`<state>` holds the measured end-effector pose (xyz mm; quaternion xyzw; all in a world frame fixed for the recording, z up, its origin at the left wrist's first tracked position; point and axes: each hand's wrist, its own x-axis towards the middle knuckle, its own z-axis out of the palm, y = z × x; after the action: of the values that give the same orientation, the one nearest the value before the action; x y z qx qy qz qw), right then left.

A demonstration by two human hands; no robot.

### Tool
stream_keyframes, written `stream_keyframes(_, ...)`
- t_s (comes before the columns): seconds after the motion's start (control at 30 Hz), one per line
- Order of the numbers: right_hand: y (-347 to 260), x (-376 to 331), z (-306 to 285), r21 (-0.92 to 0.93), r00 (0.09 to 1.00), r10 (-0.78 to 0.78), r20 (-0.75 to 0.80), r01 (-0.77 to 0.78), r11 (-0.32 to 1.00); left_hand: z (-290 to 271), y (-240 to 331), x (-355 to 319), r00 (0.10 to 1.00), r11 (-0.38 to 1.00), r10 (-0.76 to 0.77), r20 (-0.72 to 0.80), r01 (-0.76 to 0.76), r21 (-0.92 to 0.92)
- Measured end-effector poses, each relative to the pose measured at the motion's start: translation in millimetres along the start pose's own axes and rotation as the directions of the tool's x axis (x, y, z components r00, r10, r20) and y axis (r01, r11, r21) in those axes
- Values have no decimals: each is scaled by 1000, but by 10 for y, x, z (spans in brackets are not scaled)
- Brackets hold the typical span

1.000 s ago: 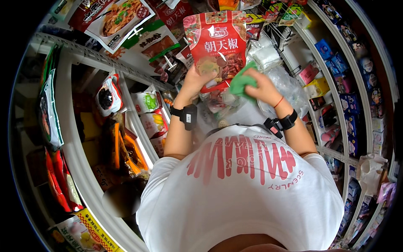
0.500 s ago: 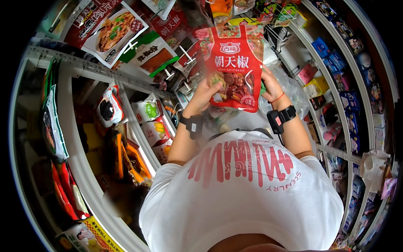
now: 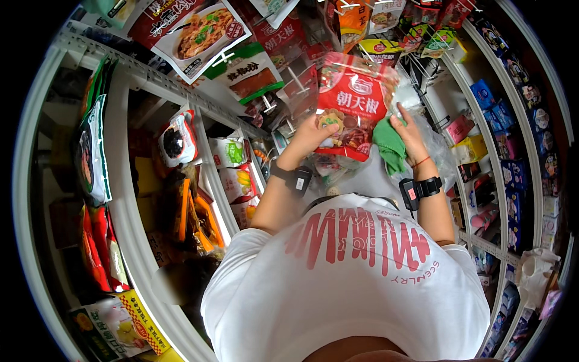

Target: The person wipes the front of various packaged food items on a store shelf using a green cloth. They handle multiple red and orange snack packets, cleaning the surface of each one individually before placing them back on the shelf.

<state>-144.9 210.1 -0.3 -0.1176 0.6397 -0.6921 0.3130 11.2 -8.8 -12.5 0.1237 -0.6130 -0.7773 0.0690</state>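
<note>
A red pouch (image 3: 354, 99) with pictures of dried chilli pieces on its front is held up ahead of me, tilted slightly. My left hand (image 3: 312, 136) grips its lower left edge, thumb across the front. At the pouch's lower right corner a crumpled green cloth (image 3: 389, 146) overlaps it. My right hand (image 3: 412, 135) has the cloth against its palm, fingers stretched upward beside the pouch's right edge. Below and behind the hands lies clear plastic wrapping (image 3: 439, 151), partly hidden by them.
Hanging food packets, including a large red one (image 3: 193, 36) and a green-edged one (image 3: 247, 73), crowd hooks ahead. Shelves with packets (image 3: 179, 139) flank my left. Racks of small blue packs (image 3: 514, 181) run along my right, and a white plastic bag (image 3: 537, 271) hangs there.
My right hand has come off the pouch's right edge, and the green cloth has moved from behind it into plain view. The pouch now tilts more. My view has shifted left.
</note>
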Motion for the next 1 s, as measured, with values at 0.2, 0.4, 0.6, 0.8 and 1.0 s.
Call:
stream_keyframes(0.2, 200, 59, -164, 286, 969, 170, 181, -217, 933, -39, -138, 121, 988, 999, 7, 152, -14, 41)
stream_keyframes(0.4, 216, 20, -225, 212, 991, 130, -31, -120, 970, -220, 216, 415, 941, 931, 260, -215, -185, 315)
stream_keyframes(0.6, 214, -40, -250, 173, 994, 96, -48, -87, 981, -146, 757, 752, 830, 931, 360, -427, -292, 218)
stream_keyframes(0.8, 278, -63, -402, 230, 990, 104, -91, -80, 970, -447, 395, 979, 601, 883, 363, -712, 21, 469)
stream_keyframes(1.0, 190, -140, -381, 265, 989, 108, -101, -78, 961, -850, 205, 1221, 508, 922, 319, -800, 29, 386)
